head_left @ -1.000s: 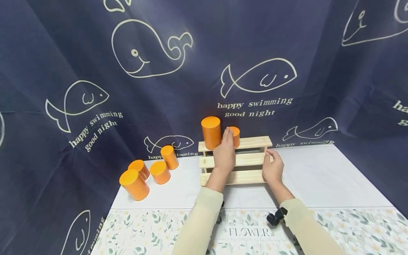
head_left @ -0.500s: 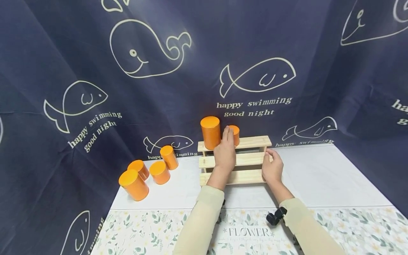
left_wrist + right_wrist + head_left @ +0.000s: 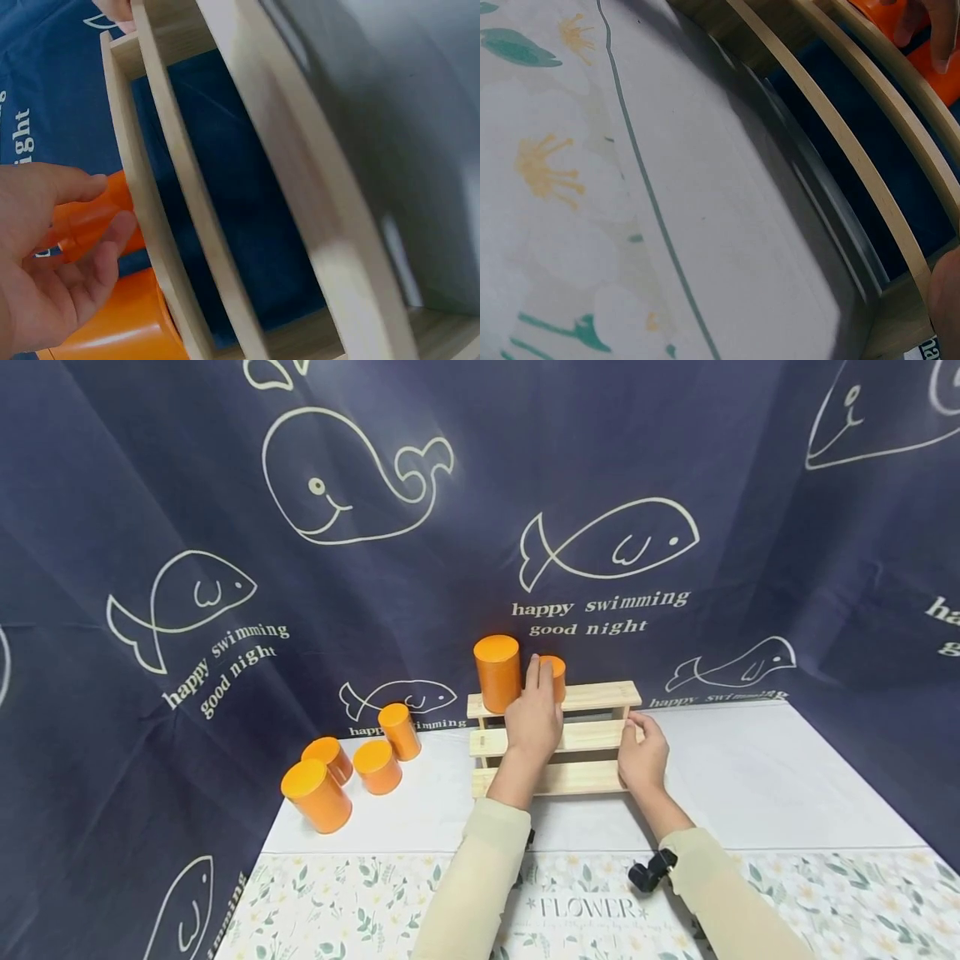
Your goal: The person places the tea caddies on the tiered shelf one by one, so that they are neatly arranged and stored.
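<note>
A three-tier wooden rack (image 3: 592, 737) stands by the back curtain. My left hand (image 3: 534, 722) is at its top shelf, thumb and fingers curled around a small orange cylinder (image 3: 558, 681); the left wrist view shows the small cylinder (image 3: 82, 225) between thumb and fingers of the left hand (image 3: 45, 255). Just left of it, a large orange cylinder (image 3: 498, 677) stands upright on the same shelf. My right hand (image 3: 643, 758) grips the rack's right end. The right wrist view catches part of the right hand (image 3: 946, 292) at the rack's end (image 3: 907, 315).
Several orange cylinders of different sizes stand at the left of the white table, among them a large one (image 3: 318, 797), a short one (image 3: 377, 767) and a slim one (image 3: 400, 732). A flowered cloth (image 3: 337, 902) covers the front. Behind hangs a dark blue curtain (image 3: 450, 593).
The left hand has shifted slightly to the right at the small cylinder, and its fingertips are a little more spread. The right hand keeps its hold on the rack.
</note>
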Demonstrator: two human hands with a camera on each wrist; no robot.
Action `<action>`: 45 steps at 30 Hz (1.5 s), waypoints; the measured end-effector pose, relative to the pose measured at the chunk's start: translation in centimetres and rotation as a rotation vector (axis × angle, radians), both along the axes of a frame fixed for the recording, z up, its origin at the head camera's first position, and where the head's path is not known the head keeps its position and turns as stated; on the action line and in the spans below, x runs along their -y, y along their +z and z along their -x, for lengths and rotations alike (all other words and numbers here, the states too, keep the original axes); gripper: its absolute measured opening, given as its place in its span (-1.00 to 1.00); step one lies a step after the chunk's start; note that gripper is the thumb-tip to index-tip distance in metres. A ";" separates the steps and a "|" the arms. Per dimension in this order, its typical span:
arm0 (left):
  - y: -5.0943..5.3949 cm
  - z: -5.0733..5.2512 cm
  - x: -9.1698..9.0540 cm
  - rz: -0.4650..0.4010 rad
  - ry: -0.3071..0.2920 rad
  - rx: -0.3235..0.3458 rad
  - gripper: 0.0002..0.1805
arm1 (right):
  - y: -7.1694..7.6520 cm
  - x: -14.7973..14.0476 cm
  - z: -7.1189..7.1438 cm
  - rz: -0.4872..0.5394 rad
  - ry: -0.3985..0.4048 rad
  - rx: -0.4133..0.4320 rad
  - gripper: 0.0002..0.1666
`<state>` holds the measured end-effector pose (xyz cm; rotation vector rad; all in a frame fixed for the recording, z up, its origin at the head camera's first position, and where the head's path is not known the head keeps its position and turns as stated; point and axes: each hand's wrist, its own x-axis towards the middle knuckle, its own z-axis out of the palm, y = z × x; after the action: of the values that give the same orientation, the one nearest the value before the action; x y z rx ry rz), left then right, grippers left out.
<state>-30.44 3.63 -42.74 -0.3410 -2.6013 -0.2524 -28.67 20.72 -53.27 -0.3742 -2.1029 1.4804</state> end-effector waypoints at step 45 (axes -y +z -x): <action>0.6 -5.9 7.5 -0.640 -0.251 -0.219 -0.80 | -0.2 -0.2 0.2 -0.017 -0.012 0.005 -0.58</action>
<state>-24.50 -3.88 -42.12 -0.4274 -2.1165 -1.0377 -28.82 20.90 -53.42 -0.3835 -2.1126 1.4552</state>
